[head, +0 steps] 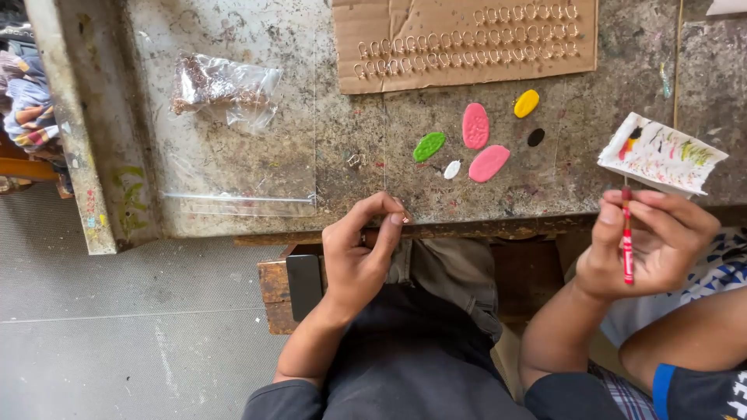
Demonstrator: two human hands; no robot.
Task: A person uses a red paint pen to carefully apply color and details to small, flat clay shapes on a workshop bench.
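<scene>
Left hand (359, 253) sits at the near edge of the desk (257, 155), thumb and forefinger pressed together on something tiny at the fingertips (398, 216), probably one of the small metal rings, too small to tell for sure. Right hand (652, 243) is off the desk's right front corner, fingers closed around a thin red brush (626, 237) held upright, tip up near a paint-smeared scrap of white paper (661, 153). Paint blobs lie on the desk ahead of the hands: green blob (429, 146), two pink blobs (475, 125) (489, 163), yellow blob (527, 103), a black dot (535, 137) and a small white dab (452, 169). Rows of little rings sit on a cardboard sheet (389, 47) further back, a clear plastic bag (222, 89) with coppery bits at the left. Risks, as judgement: the pinched piece is right over the desk edge, so a loose pinch likely drops it into the lap or onto the floor (hard to find there). The brush is nowhere near the piece, and a wet tip could drip on clothes or the paper scrap. The blobs lie close together, so a careless dip could mix pink into white or green. A sleeve or wrist reaching forward could smear them. One loose ring (355, 160) lies near the green blob and could get knocked.
</scene>
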